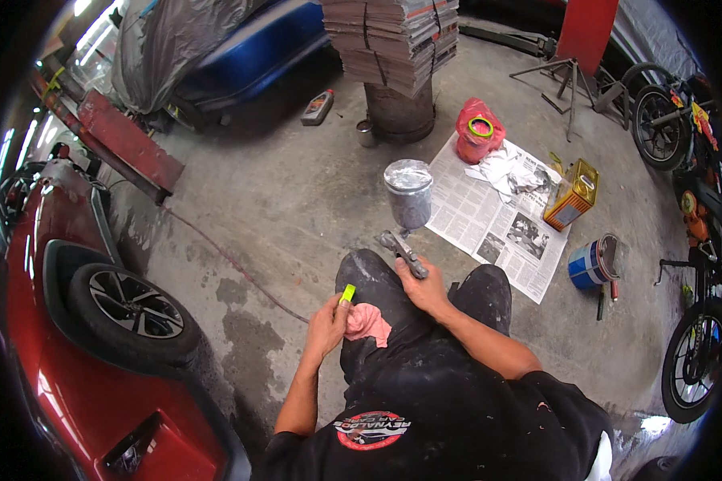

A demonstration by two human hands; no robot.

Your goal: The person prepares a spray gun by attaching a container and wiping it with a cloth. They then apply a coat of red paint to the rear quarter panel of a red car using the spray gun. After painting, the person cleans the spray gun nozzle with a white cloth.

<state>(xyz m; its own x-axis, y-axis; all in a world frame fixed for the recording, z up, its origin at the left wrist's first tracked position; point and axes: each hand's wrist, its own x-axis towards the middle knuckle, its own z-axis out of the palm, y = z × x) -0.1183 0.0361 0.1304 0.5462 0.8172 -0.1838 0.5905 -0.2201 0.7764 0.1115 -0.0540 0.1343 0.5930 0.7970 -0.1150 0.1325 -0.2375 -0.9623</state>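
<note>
My left hand (327, 324) is closed, pinching a small bright yellow-green piece (348, 293) between thumb and fingers. A pink cloth (368, 323) lies against those fingers and over my left thigh. Above my thighs, my right hand (423, 285) wraps round a dark grey metal tool (403, 253) that looks like a spray gun body. Its far end points up and left, and the grip is partly covered by my palm. Just beyond it stands a silver can (410, 200) with a crinkled clear cover over its top.
Newspaper (489, 215) on the floor bears a red plastic-wrapped container (480, 135), white cloth (507, 172) and yellow tin (572, 195). Right of it stands a blue paint can (592, 263). A hose (231, 261) crosses the floor near a red car (52, 321). Motorbikes line the right.
</note>
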